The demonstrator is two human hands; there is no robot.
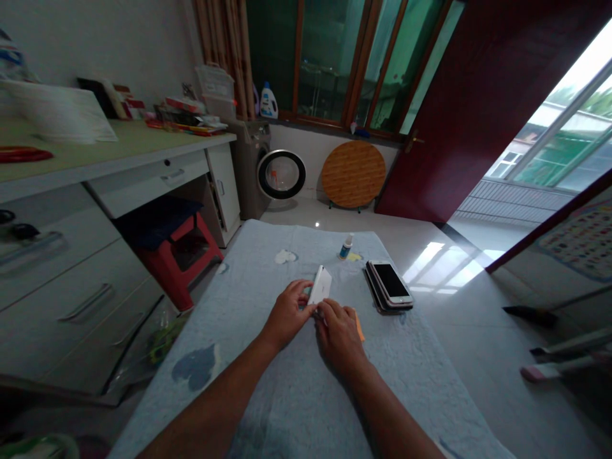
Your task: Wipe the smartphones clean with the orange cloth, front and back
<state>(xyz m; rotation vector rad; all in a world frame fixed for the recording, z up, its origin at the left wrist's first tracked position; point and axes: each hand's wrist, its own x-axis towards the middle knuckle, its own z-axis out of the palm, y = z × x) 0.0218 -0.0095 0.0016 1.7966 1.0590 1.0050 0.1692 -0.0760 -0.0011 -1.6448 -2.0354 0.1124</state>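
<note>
A white smartphone (pixel 320 285) is tilted up above the cloth-covered table, its plain back towards me. My left hand (pixel 290 310) grips it by the left side and lower end, thumb and fingers closed around the edge. At the phone's bottom edge, the curled fingers of my right hand (pixel 340 331) touch it. An orange cloth (pixel 359 326) sticks out from under the outer side of my right hand; most of it is hidden. To the right lies a stack of phones (pixel 389 285), the top one white with a dark screen. Beyond the hands stands a small spray bottle (pixel 345 247).
A light-blue patterned cloth (pixel 268 255) covers the table. At left are a desk (pixel 157 143) with drawers and a red stool (pixel 191 261). A washing machine (pixel 251 172) with its door open, a round wooden tabletop (pixel 354 173) and a dark red door (pixel 440 115) stand beyond.
</note>
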